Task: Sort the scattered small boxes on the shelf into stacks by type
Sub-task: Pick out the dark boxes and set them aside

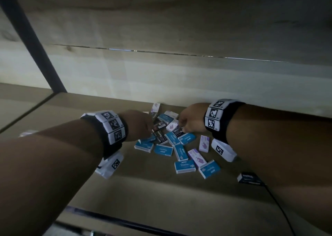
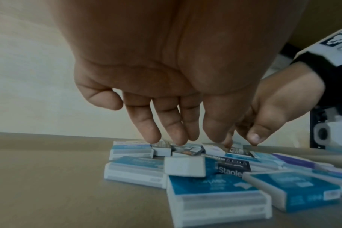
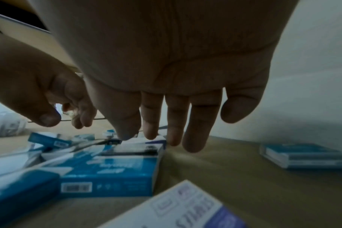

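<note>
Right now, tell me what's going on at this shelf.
A person has both hands down on a heap of small boxes scattered over the shelf. The left hand and the right hand have their fingers spread and reaching down onto the middle of the heap; neither has plainly lifted a box. Blue boxes, purple boxes and black boxes lie mixed, with no sorted stacks visible.

On the shelf (image 1: pixel 125 185) lie about nine blue boxes (image 1: pixel 184 166), five purple boxes (image 1: pixel 204 143) and four black boxes (image 1: pixel 248 178); some are hidden under two hands.
</note>
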